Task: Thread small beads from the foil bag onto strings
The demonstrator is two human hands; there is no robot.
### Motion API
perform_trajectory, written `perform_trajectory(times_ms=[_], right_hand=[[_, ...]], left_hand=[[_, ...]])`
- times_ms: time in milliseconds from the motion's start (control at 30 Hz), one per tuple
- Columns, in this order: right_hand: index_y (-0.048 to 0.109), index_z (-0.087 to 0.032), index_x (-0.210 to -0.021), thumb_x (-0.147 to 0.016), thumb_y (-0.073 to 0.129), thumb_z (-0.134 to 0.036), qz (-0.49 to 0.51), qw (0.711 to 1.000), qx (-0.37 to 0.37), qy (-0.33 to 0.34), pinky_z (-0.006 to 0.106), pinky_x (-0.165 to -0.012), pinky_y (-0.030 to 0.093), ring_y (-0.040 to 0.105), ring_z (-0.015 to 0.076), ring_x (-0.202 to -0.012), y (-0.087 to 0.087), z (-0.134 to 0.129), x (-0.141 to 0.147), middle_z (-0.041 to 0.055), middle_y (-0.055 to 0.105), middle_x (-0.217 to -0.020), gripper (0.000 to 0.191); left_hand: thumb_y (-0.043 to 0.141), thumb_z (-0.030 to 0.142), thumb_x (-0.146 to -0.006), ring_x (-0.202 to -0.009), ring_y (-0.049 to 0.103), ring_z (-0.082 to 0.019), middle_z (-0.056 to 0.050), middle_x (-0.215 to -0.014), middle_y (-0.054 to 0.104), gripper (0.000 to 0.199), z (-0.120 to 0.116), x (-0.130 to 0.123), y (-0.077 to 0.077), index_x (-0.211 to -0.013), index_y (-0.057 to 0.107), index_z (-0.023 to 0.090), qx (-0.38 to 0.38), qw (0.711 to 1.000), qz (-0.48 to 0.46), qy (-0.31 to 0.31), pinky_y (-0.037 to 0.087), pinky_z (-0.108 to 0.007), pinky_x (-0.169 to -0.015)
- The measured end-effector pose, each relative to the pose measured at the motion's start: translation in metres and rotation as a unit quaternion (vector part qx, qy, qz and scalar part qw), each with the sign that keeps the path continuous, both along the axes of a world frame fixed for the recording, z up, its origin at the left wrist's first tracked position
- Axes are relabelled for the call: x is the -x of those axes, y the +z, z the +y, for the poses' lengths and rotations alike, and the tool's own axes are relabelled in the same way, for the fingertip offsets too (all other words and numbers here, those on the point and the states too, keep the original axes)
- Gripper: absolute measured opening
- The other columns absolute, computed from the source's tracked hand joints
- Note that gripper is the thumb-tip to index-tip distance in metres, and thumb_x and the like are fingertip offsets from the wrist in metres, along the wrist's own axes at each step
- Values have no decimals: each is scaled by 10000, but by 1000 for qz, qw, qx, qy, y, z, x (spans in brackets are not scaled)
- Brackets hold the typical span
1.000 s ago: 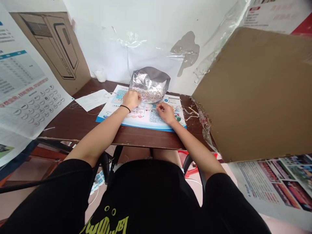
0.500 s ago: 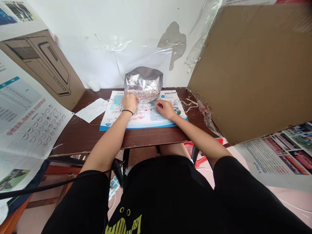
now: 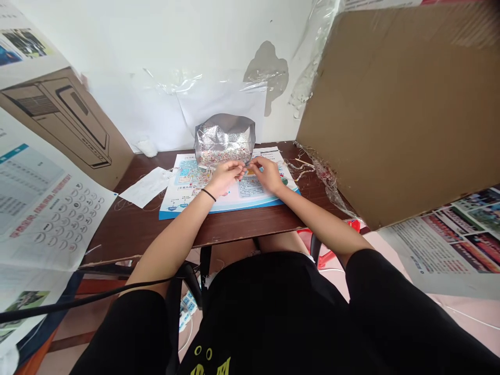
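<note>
A silvery bag (image 3: 225, 138) with many small beads in its lower part stands at the back of the printed sheet (image 3: 219, 207). In front of it, my left hand (image 3: 225, 177) has its fingers pinched together, a black band round the wrist. My right hand (image 3: 267, 173) is closed in a pinch too, its fingertips almost against those of the left, just off the bag's lower right corner. Whatever sits between the fingertips is too small to make out. Small beads lie loose on the sheet left of my left hand.
A white paper (image 3: 146, 186) lies left on the dark table (image 3: 234, 230). Strings and crumpled plastic (image 3: 328, 177) lie at the right. Cardboard panels stand left (image 3: 94, 125) and right (image 3: 402, 114). A black cable crosses the lower left.
My left hand has moved right from the bag's front to beside my right hand, whose fingertips stay near the bag's corner. The view has shifted slightly.
</note>
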State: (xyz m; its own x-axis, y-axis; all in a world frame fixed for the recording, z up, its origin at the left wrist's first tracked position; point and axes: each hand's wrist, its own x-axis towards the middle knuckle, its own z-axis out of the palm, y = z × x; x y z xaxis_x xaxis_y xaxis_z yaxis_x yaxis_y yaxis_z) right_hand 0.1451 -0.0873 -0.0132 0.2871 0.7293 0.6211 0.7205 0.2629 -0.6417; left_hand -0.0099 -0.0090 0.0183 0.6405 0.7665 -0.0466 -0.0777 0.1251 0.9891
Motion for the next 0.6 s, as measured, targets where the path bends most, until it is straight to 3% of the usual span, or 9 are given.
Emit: perform_trajectory(times_ms=[133,433,600], right_hand=[[600,-219,-836,-911,557,-210,-28,999,-17,7,310,-751,479,618,188,-760,0,1,-1,34,700,-819,88],[576,-228,-849,-947,513,-210,-70,997,-26,14,329,-778,482,610,198,-799,-2,1,-1,42,687,-855,118],[573,-231,-859,-962,507,-217,-90,995,-33,12,343,-784,471,605,206,-812,-5,2,-3,42,673,-843,123]], left_hand=[[701,-5,-795,-631,597,-56,-20,-730,699,116,-4,-6,-8,-827,722,103,76,997,-14,-15,496,-225,-722],[580,-28,-890,-680,625,-60,-31,-737,705,218,1,-7,-9,-817,733,108,107,994,-15,1,513,-206,-752],[608,-29,-863,-710,641,-68,-23,-764,717,196,2,-5,-10,-848,726,127,108,994,-15,-13,528,-225,-817]])
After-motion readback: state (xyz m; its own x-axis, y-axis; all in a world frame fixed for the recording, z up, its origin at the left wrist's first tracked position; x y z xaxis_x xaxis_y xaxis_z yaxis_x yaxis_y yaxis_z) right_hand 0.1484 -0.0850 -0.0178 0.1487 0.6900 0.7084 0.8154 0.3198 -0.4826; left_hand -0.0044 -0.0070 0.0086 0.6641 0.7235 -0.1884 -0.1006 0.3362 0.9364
